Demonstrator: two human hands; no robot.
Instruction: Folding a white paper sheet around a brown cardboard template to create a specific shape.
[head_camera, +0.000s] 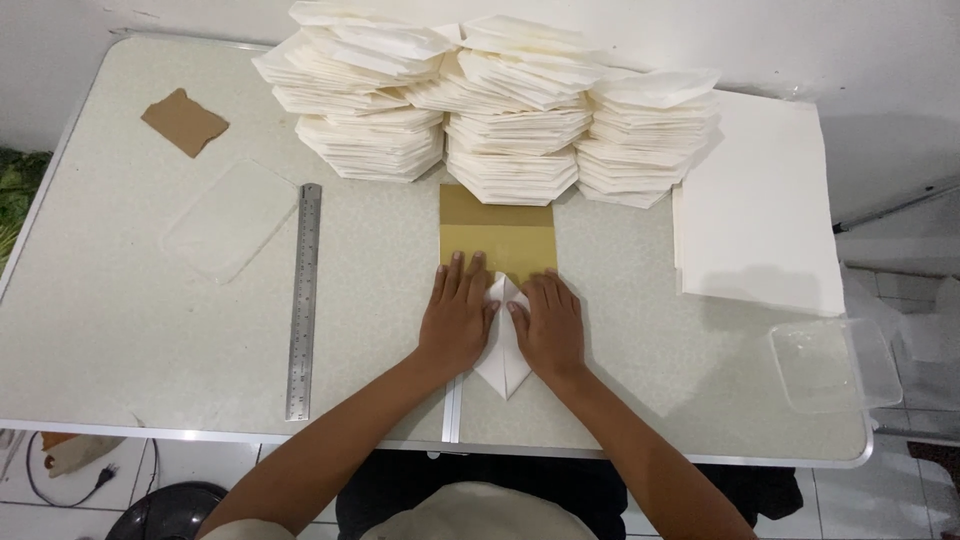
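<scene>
A sheet of paper, gold on one side and white on the other (497, 232), lies on the table in front of me. Its near part is folded into a white pointed shape (502, 362). My left hand (457, 315) lies flat on the left flap, fingers spread. My right hand (549, 322) presses flat on the right flap. The two hands sit side by side, almost touching at the middle crease. Neither hand grips anything.
Three tall piles of folded white paper pieces (500, 105) stand at the back. A stack of white sheets (760, 200) lies at the right, a clear plastic tub (835, 365) at the right edge. A metal ruler (303, 300), a clear lid (230, 220) and a brown card scrap (184, 121) lie left.
</scene>
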